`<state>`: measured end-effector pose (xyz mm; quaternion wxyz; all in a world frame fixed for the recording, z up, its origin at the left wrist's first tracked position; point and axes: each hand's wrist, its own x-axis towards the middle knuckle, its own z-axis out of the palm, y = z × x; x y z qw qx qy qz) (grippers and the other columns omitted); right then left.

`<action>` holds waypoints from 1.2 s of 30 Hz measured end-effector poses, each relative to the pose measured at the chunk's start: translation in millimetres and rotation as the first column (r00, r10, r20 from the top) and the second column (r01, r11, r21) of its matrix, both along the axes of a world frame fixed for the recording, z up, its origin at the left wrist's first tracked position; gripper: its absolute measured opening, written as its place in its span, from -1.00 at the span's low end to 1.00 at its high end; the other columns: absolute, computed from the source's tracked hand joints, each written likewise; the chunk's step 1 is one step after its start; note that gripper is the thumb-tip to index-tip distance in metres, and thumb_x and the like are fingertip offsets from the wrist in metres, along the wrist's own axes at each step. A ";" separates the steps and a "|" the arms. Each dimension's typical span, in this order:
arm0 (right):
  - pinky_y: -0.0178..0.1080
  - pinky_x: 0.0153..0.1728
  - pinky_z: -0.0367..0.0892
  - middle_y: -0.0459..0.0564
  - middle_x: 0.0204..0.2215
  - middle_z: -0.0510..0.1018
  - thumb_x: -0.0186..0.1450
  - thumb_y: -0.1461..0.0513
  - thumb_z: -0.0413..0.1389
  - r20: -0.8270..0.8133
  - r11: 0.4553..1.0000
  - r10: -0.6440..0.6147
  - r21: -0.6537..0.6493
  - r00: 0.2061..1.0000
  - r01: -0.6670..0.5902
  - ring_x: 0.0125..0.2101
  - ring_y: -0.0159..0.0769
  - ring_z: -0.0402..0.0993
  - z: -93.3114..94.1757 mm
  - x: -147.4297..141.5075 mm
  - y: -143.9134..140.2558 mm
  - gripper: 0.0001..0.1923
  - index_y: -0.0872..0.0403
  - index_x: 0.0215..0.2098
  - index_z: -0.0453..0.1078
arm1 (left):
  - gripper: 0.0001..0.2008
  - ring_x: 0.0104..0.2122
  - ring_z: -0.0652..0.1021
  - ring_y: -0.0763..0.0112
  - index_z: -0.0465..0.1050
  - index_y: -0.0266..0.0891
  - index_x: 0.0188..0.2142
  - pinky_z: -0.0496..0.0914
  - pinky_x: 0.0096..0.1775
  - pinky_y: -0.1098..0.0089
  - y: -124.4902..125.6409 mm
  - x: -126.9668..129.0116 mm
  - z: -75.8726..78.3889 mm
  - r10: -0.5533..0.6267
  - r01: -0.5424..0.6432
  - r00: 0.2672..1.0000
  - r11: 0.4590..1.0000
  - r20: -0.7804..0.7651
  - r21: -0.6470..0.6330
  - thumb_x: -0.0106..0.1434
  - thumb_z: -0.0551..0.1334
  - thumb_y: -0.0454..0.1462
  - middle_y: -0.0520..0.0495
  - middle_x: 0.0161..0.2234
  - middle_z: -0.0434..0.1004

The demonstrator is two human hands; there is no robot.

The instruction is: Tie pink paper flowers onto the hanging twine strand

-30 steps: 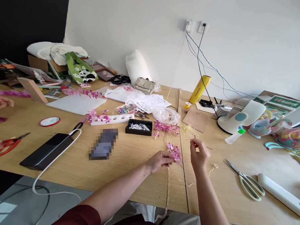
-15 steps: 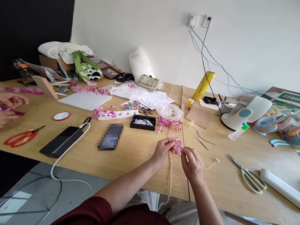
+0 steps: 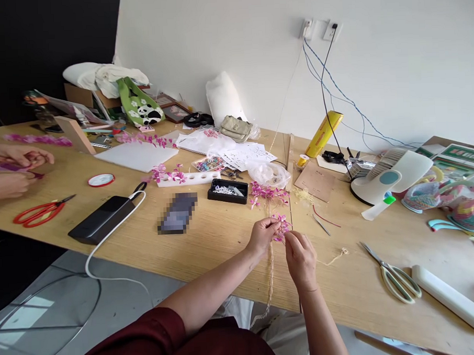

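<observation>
1. Where the fingers meet, too small to make out the exact grip; twine [image 3: 271,273] trailing over the table's [image 3: 224,235] near edge, its end cut off from view.
2. Left hand [image 3: 263,236] pinched shut on the pink flower cluster [image 3: 280,227], close to the near edge.
3. Right hand [image 3: 301,258] curled, fingertips touching the same cluster.

bare table [image 3: 224,235] leftward (scissors [image 3: 394,278] rightward)

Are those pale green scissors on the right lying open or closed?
Closed: the scissors lie flat on the table, blades together in one thin point.
</observation>
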<state>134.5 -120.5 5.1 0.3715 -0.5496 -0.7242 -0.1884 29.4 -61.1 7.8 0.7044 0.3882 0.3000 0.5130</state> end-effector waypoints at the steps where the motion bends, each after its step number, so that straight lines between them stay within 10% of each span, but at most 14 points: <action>1: -0.28 -0.31 0.25 0.03 -0.35 0.47 0.25 0.37 -0.04 0.009 1.000 0.004 -0.011 1.000 -0.004 -0.35 -0.31 0.36 0.9 1.0 -0.7 -0.82 0.07 -0.26 0.36 | -0.78 -0.67 0.17 0.66 0.40 -0.34 -0.52 0.07 -0.58 0.52 2.1 -0.7 -0.7 0.006 -0.005 0.999 1.000 -0.048 0.024 -0.02 0.25 -0.18 0.09 -0.65 0.24; 10: -0.29 -0.32 0.21 0.00 -0.41 0.49 0.27 0.30 -0.03 0.137 0.976 0.073 -0.216 0.988 -0.042 -0.38 -0.31 0.37 18.2 5.2 -2.7 -0.85 0.07 -0.34 0.39 | -0.79 -0.65 0.18 0.61 0.43 -0.33 -0.50 0.09 -0.56 0.52 13.7 -1.3 -8.1 0.024 0.008 0.974 0.990 -0.224 0.140 0.01 0.20 -0.18 0.10 -0.67 0.19; 24: -0.37 -0.47 0.27 -0.06 -0.43 0.42 0.22 0.30 0.01 -0.423 0.984 0.009 -0.160 0.906 -0.085 -0.46 -0.41 0.34 1.1 -16.2 -1.4 -0.94 0.07 -0.39 0.30 | -0.82 -0.61 0.27 0.55 0.43 -0.30 -0.55 0.15 -0.53 0.51 6.2 4.3 -3.4 0.023 -0.012 0.989 0.997 -0.145 0.073 -0.02 0.23 -0.20 0.07 -0.68 0.25; 36: -0.36 -0.43 0.27 -0.05 -0.41 0.50 0.26 0.26 -0.01 -0.274 0.989 -0.022 -0.149 0.962 -0.020 -0.41 -0.37 0.42 16.8 -1.2 -12.1 -0.87 0.03 -0.38 0.38 | -0.75 -0.69 0.17 0.65 0.39 -0.34 -0.48 0.01 -0.63 0.53 5.3 0.5 -6.6 -0.054 0.057 0.994 0.998 -0.098 0.031 0.00 0.24 -0.15 0.10 -0.68 0.21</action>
